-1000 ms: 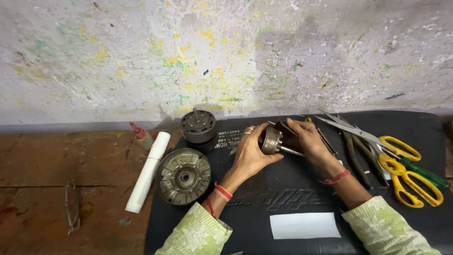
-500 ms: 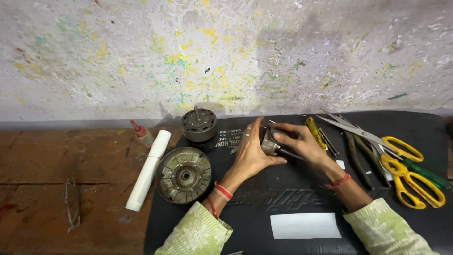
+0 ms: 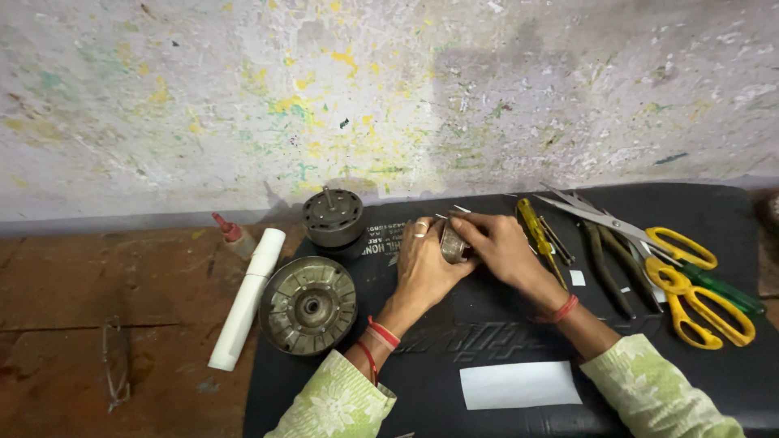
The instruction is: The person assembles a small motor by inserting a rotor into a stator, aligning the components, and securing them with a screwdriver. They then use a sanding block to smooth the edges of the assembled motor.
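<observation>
The person's left hand (image 3: 422,264) and right hand (image 3: 493,247) are meeting over a small grey metal cylindrical part (image 3: 453,243), which is sitting low over the black rubber mat (image 3: 503,324) that is covering the right part of the brown wooden tabletop (image 3: 97,284). The left grip is wrapping around the near-left side of the part, fingers curled against it. The right grip is closing over the part's top and right side, fingertips pressing on it; whether the part is resting on the mat or hanging just above it cannot be told.

Left of the part, a round dark metal motor housing with a short shaft (image 3: 333,217) is standing on the mat's far-left corner. Nearer the person and left of the part, a wide ribbed metal disc with a central hub (image 3: 308,305) is lying at the mat's left edge. Beyond the disc, a white paper roll (image 3: 247,298) is lying on the wood, with a small red-capped bottle (image 3: 230,232) at its far end.

Right of the part, a yellow-handled screwdriver (image 3: 535,231), dark pliers (image 3: 604,264), yellow-handled scissors (image 3: 665,272) and a green-handled tool (image 3: 722,290) are lying on the mat. Nearer the person, a white paper slip (image 3: 519,384) is lying flat.
</observation>
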